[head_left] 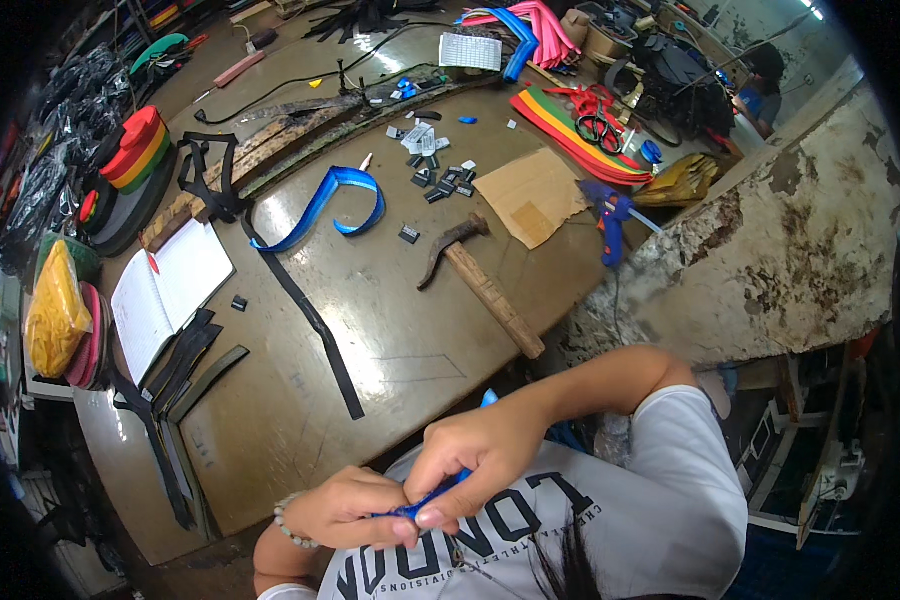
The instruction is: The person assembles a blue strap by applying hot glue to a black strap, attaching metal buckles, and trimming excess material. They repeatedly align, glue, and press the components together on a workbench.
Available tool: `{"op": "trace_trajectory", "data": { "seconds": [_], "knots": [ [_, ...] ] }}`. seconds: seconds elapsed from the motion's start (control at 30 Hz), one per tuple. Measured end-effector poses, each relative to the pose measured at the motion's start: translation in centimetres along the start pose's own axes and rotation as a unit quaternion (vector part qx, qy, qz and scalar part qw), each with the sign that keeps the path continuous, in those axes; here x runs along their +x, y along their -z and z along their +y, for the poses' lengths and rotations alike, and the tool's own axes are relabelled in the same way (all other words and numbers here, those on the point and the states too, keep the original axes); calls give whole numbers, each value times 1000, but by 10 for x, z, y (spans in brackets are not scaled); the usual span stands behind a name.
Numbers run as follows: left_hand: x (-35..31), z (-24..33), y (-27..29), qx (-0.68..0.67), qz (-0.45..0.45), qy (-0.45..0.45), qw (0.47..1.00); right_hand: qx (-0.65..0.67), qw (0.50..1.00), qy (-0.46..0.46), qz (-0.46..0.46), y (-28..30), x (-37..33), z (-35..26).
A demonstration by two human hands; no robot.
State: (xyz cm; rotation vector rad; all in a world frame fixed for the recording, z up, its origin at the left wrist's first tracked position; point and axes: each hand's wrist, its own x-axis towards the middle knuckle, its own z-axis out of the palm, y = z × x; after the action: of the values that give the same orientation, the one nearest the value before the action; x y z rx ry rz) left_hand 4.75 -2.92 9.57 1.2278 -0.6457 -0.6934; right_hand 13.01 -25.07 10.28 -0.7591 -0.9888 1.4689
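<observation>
Close to my chest, just off the near edge of the table, both hands are closed on a narrow blue strap [448, 487]. My left hand [345, 508], with a beaded bracelet at the wrist, pinches its lower end between thumb and fingers. Right beside it, my right hand [485, 450] grips the strap with thumb and bent fingers. The fingers cover much of the held part. On the table ahead lies a curled blue strap [315, 212], with a black strap [315, 318] running toward me from it. A hammer [492, 298] with a wooden handle rests to the right.
Small black labels [448, 186] lie scattered near a piece of cardboard [532, 200]. A blue glue gun [608, 218] sits at the right edge, with scissors [600, 130] behind it. At left are an open notebook [185, 270], black strips [175, 375] and a striped webbing roll [148, 150].
</observation>
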Motion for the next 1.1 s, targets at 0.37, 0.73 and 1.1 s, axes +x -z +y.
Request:
{"op": "trace_trajectory", "data": {
  "seconds": [0.37, 0.73, 1.1],
  "knots": [
    [4, -35, -12, -322, 13, -127, 938, 318, 947, -46, -4, -7, 30, 26],
    [-31, 23, 57, 103, 501, -244, 824, -681, 222, -198, 669, 360, -262, -136],
    [-42, 42, 58, 142, 525, -268, 795, -505, 118, -523, 676, 457, -476, -51]
  ]
}}
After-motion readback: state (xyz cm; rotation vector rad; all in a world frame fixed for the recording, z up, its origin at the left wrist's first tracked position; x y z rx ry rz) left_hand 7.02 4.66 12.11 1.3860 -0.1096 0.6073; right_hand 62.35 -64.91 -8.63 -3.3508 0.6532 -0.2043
